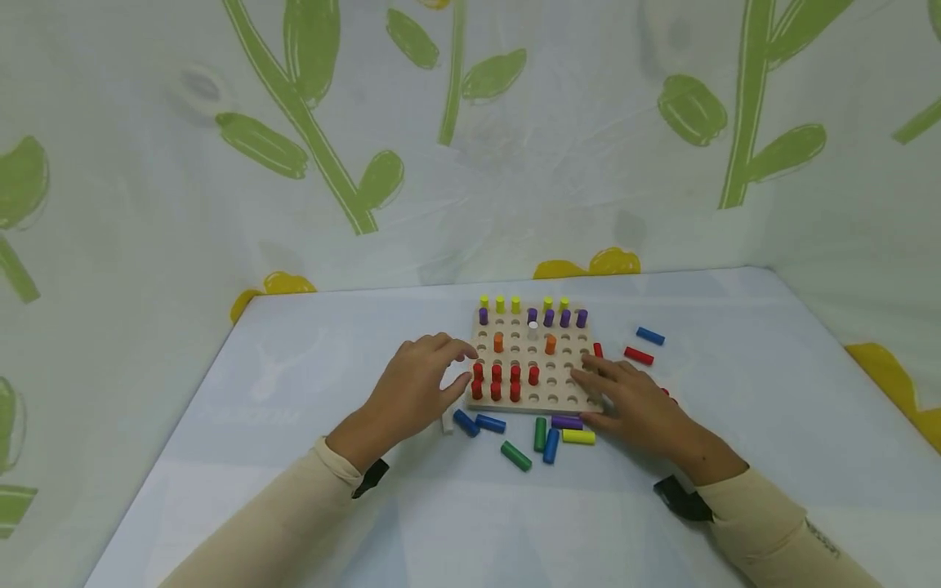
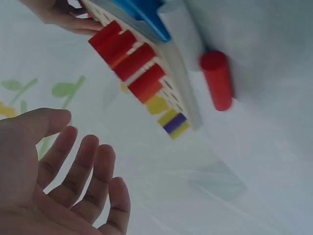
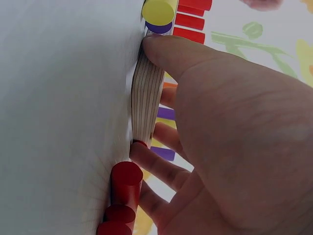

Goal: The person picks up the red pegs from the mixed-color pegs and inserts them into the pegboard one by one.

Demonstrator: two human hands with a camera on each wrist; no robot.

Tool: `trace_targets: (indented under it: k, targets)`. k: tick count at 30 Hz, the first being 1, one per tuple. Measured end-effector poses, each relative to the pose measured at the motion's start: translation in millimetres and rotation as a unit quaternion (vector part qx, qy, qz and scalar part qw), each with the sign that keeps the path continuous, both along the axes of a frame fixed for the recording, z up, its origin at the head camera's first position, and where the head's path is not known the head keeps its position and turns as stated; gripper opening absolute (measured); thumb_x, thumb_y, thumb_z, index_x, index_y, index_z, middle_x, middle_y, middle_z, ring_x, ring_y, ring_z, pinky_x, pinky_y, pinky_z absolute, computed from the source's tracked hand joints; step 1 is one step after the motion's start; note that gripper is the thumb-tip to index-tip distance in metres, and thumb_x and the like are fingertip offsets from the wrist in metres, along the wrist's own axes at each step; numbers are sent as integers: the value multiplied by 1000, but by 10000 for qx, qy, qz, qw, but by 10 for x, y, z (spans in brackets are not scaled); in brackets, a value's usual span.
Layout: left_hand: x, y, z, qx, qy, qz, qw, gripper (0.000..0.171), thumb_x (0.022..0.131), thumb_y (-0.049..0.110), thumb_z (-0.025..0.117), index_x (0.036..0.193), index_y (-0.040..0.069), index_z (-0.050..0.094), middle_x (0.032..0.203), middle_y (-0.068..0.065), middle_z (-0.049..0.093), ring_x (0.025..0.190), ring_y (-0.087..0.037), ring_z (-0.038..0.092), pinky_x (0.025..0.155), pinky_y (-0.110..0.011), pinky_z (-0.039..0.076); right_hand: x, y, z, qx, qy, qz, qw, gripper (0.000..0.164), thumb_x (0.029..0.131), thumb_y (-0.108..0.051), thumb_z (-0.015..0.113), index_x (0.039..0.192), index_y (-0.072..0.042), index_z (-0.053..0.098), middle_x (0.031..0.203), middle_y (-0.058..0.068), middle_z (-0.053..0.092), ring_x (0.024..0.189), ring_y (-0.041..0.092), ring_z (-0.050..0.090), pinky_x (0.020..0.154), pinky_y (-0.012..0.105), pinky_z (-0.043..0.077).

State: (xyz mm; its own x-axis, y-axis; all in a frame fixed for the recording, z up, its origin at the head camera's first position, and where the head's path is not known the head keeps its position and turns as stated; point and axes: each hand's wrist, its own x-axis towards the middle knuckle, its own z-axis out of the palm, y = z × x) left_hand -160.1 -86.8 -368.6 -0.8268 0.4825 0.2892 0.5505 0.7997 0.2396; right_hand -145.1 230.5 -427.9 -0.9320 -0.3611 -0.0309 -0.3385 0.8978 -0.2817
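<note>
A square wooden pegboard point(image 1: 541, 399) lies on the table with pegs standing in some of its holes. Red pegs point(image 1: 496, 373) fill its near left part, and purple pegs point(image 1: 565, 318) and yellow pegs point(image 1: 515, 305) line the far side. Two orange pegs and a white peg point(image 1: 532, 330) stand further in. Beside the board's left edge is my left hand point(image 1: 415, 384), thumb and fingers apart, with nothing between them. My right hand point(image 1: 638, 407) lies at the right edge, its fingers spread over that side and the thumb near the front corner.
Loose blue, green, purple and yellow pegs lie in front of the board, among them a green peg point(image 1: 516, 456). A white peg point(image 1: 447, 422) is near the left corner. To the right are a blue peg point(image 1: 650, 336) and a red peg point(image 1: 639, 356). Leaf-patterned cloth point(image 1: 515, 188) hangs behind.
</note>
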Motion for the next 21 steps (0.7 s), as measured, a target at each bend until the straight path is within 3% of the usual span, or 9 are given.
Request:
trace_targets:
  k: [4,10,17,21]
  targets:
    - [10,-119,-33,-258,-43,100,9996,29,87,24,79,114,20,69,99,0,71,85,-13,65,79,-35,53,-3,11,-13,-12,5,-23,10000,69,88,-39,76,149,-24,49,159,11,38,142,42,39,104,62,44]
    - [11,-242,-88,-611,-563,228,9963,33,87,27,79,117,18,69,100,-1,71,85,-15,67,83,-40,56,-8,15,-31,44,-38,-40,10000,70,87,-39,76,150,-25,47,160,11,37,142,42,39,104,62,44]
    - [-3,-320,-168,-1030,-1248,421,9859,40,87,31,79,123,17,68,103,-1,70,90,-17,68,87,-44,55,-8,8,-16,29,-26,-4,10000,69,88,-39,76,149,-24,48,159,11,38,141,43,39,105,63,43]
    - [-9,-338,-218,-1210,-1446,487,9809,46,85,33,81,125,16,67,104,-2,70,93,-18,68,90,-46,55,-4,10,-5,71,12,14,10000,69,87,-39,76,149,-24,48,159,11,38,141,43,40,104,63,43]
